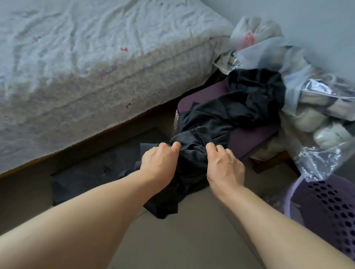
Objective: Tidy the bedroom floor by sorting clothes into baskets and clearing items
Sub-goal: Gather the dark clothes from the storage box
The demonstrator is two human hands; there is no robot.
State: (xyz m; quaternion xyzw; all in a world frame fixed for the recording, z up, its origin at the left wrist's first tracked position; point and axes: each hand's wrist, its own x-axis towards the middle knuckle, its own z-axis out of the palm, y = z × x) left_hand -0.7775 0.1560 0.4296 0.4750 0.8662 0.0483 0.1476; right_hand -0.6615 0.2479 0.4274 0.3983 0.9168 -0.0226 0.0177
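A dark ribbed garment (191, 163) hangs between my two hands above the floor. My left hand (159, 161) grips its upper left edge with curled fingers. My right hand (225, 167) grips its upper right edge the same way. Behind it, more black clothes (246, 101) lie heaped on a purple stool (249, 138). Another dark cloth (95, 174) lies flat on the floor beside the bed. A purple perforated laundry basket (335, 210) stands at the right edge.
The bed (83, 51), with a wrinkled white sheet, fills the left and its wooden base runs along the floor. Clear plastic bags of shoes (324, 117) and a tied white bag (254, 31) are piled in the corner by the wall. Beige floor tiles (184, 242) lie below my arms.
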